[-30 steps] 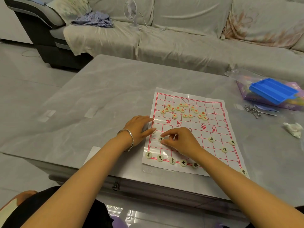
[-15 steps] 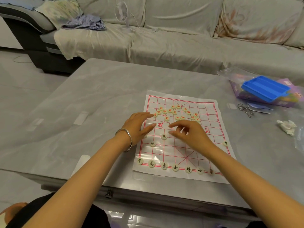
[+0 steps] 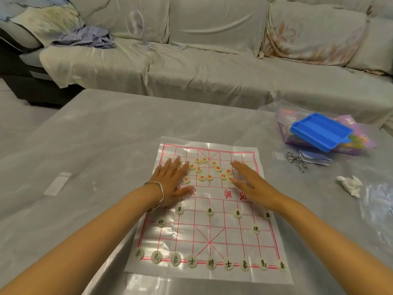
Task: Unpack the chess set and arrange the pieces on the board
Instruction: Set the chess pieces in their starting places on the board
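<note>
Tray (image 3: 321, 133) rests atop purple box (image 3: 359, 143); left hand (image 3: 170, 184) and right hand (image 3: 248, 184) lie flat, fingers straight, flanking red pieces (image 3: 218, 168).

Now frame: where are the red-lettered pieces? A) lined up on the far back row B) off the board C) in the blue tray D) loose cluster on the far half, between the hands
D: the red-lettered pieces lie in a loose cluster on the far half of the board, between the flat left hand and right hand.
</note>
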Demonstrator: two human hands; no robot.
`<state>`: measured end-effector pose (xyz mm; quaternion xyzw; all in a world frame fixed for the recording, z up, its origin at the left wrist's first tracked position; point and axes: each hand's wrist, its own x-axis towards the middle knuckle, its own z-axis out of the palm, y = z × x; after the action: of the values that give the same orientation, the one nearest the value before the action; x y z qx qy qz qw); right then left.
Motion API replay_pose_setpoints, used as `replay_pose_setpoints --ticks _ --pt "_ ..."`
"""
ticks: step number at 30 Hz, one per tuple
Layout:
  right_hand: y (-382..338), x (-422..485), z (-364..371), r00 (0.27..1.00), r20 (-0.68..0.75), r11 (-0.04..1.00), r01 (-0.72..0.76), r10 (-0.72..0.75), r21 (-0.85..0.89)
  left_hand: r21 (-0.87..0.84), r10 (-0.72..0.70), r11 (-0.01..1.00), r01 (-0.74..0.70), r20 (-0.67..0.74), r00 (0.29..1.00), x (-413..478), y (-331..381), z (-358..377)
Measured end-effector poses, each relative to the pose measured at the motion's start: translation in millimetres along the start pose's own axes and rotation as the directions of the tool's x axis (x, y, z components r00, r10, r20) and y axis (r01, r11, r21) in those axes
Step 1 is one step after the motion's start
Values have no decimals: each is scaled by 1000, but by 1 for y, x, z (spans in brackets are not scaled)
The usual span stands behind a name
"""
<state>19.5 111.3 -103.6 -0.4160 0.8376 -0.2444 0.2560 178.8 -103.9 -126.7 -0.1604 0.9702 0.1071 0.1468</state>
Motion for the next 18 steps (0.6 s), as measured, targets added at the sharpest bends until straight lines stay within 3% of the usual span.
replay_pose_setpoints --ticks 3,8,12,14,18 --pt "9 14 6 997 74 992 37 -29 -117 32 32 999 -32 16 999 18 7 0" --pt "19 31 5 998 63 990 38 -30 -134 68 61 996 -60 -2 998 44 15 -3" --pt "30 37 -2 999 24 978 32 -27 -208 -44 88 995 -90 -47 995 60 21 -11" --pt "34 39 -5 1000 12 960 27 -25 -279 -84 62 994 -69 -90 994 63 14 -14" --pt "43 40 -3 999 42 920 34 -19 -390 18 -20 1000 20 -48 999 57 -10 -9"
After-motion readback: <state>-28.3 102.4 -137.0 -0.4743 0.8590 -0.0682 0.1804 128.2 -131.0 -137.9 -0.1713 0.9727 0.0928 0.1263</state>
